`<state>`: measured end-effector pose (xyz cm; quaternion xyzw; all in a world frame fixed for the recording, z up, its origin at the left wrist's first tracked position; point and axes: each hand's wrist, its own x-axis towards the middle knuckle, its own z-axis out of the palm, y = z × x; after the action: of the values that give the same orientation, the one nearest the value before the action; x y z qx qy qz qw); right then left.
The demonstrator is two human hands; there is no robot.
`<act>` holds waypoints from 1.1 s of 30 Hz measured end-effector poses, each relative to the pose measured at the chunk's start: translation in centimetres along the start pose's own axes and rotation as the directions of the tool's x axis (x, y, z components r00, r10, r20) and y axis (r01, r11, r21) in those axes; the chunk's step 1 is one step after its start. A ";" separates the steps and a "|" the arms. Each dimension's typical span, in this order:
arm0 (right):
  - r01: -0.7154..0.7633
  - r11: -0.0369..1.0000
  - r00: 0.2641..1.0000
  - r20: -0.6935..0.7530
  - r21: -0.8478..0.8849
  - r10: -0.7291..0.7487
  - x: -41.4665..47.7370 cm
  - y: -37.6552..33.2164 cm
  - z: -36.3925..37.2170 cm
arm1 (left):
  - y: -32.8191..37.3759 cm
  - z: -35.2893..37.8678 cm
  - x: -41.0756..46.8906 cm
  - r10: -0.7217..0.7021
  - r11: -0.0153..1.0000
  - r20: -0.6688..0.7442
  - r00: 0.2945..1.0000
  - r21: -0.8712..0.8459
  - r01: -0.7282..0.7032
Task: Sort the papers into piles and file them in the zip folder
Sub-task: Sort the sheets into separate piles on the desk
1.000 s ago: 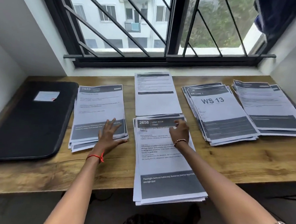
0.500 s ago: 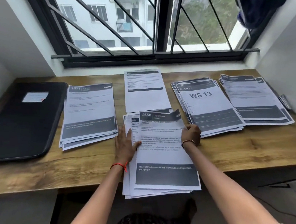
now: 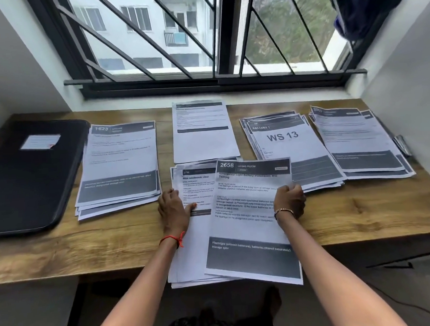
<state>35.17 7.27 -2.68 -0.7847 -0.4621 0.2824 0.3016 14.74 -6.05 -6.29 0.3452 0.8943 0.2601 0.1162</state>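
right hand (image 3: 289,200) curled tight on the right edge of the 2658 sheet (image 3: 249,223), pinching it, with the sheet skewed right off the front stack (image 3: 189,259) and its far corner over the near end of the ws 13 pile (image 3: 282,139). left hand (image 3: 173,210) rests on the stack's left edge with its thumb on top; can't tell if the fingers curl under. the zip folder (image 3: 30,177) lies closed at far left on the desk (image 3: 88,244), well apart from both hands, and nothing looks filed yet. risks: the front stack overhangs the desk's near edge, so a hard pull or a lifted left hand could slide it off. the tight pinch could crease the sheet. the corner could nudge the fanned ws 13 pile. piles sit close together, so a wrong drop is easy. readable: top sheet "2658 living room", "emergency light battery installation and testing", footer "flashlight (without batteries)...". the sheet under it reads "wipe baseboards clean", number too blurry. 1623 pile (image 3: 119,163) reads "1623", the word beside it blurry. ws 13 pile reads "balcony 1", "ws 13". middle sheet (image 3: 202,131), far right pile (image 3: 357,140) and folder label (image 3: 40,141) unreadable.
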 end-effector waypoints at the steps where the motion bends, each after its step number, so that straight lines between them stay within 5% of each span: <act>1: 0.000 1.000 1.000 0.000 0.013 0.000 0.1 0.1 0.1 | 0.2 0.0 0.1 -0.025 1.000 -0.010 1.000 -0.015 0.025; 9: 0.060 0.980 0.997 0.040 0.188 -0.068 0.3 0.0 -0.1 | 1.0 -0.3 0.1 -0.120 0.991 -0.081 0.990 -0.075 0.114; 13: 0.108 0.958 0.992 0.040 0.266 -0.123 1.1 -0.8 -0.7 | 2.7 -0.3 -0.2 -0.012 0.970 -0.181 0.983 -0.240 -0.033; 16: 0.093 0.947 0.994 0.022 0.309 -0.105 2.5 -1.2 -1.7 | 6.1 -0.6 -0.6 0.085 0.824 0.148 0.985 -0.567 0.014; 18: 0.085 0.940 0.996 0.010 0.331 -0.094 3.5 -1.8 -2.4 | 7.9 -0.2 -0.6 0.203 0.770 0.351 0.914 -0.634 0.073; 23: 0.057 0.943 0.997 0.033 0.328 -0.072 7.5 -2.5 -4.8 | 11.9 2.0 -0.1 0.226 0.663 0.385 0.895 -0.734 0.149; 28: -0.019 0.927 0.978 0.200 0.374 -0.061 13.8 -0.6 -6.2 | 16.7 4.5 1.2 0.174 0.581 0.350 0.920 -0.791 0.191; 33: 0.037 0.956 0.841 0.508 0.292 -0.188 19.5 1.5 -10.2 | 23.3 8.2 2.3 0.203 0.564 0.312 0.928 -0.812 0.150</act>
<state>51.39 21.98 -0.25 -0.5987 -0.5301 0.5298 0.2827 29.22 13.23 -0.58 0.3066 0.6238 0.5788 0.4265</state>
